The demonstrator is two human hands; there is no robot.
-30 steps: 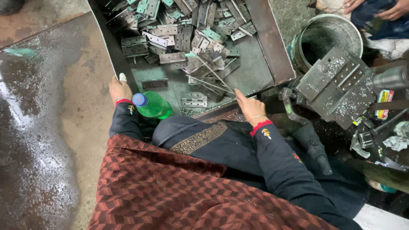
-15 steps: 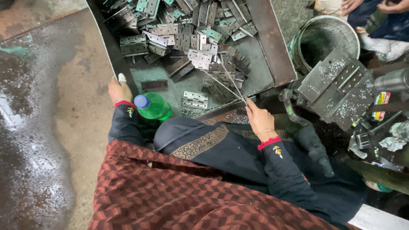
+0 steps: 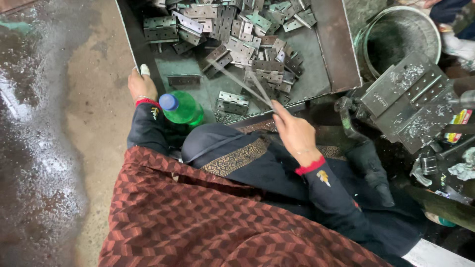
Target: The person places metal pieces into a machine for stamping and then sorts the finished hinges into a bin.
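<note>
At five o'clock from the hinge pile, the right hand (image 3: 295, 134) pinches the near ends of two thin metal rods (image 3: 242, 84) between thumb and fingers; the rods run toward eleven o'clock, their far tips spread apart and reaching into the heap of grey hinges (image 3: 247, 42). That heap fills the far half of a long metal tray (image 3: 336, 54), while a few single hinges lie apart on the tray's bare green floor: one flat at nine o'clock from the rod tips, one folded just beside the bottle. The left hand (image 3: 141, 86) rests on the tray's near left rim, fingers curled over the edge, one fingertip wrapped in white. Just at four o'clock from it stands a green plastic bottle (image 3: 183, 109) with a blue cap, label not readable. A grey metal bucket (image 3: 401, 37) sits at two o'clock, beyond the tray's right wall. Below it, at three o'clock, lies a large perforated hinged plate (image 3: 410, 104), and at its right edge a small packet (image 3: 457, 121) with red and yellow stripes. A brown zigzag-patterned shawl (image 3: 198, 217) covers the lap.
</note>
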